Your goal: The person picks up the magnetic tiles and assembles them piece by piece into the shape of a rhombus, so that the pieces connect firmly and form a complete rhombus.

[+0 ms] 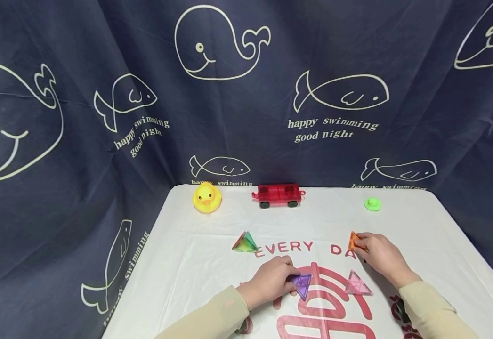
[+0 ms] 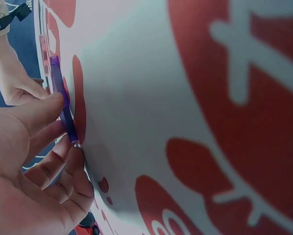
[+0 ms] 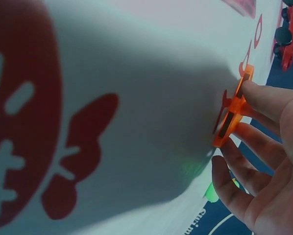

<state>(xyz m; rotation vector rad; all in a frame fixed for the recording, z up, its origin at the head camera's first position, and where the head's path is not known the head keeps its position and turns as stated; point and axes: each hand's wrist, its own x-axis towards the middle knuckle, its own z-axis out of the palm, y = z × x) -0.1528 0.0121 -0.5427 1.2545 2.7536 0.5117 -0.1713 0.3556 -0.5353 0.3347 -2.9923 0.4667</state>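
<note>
Left hand (image 1: 270,281) with translucent purple triangle (image 1: 303,285), right hand (image 1: 381,255) with orange tile (image 1: 352,241)

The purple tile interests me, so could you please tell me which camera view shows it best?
The head view, because the purple tile turns its triangular face to the camera there, though the left hand covers part of it. The left wrist view shows it nearly edge-on; the right wrist view does not show it.
</note>
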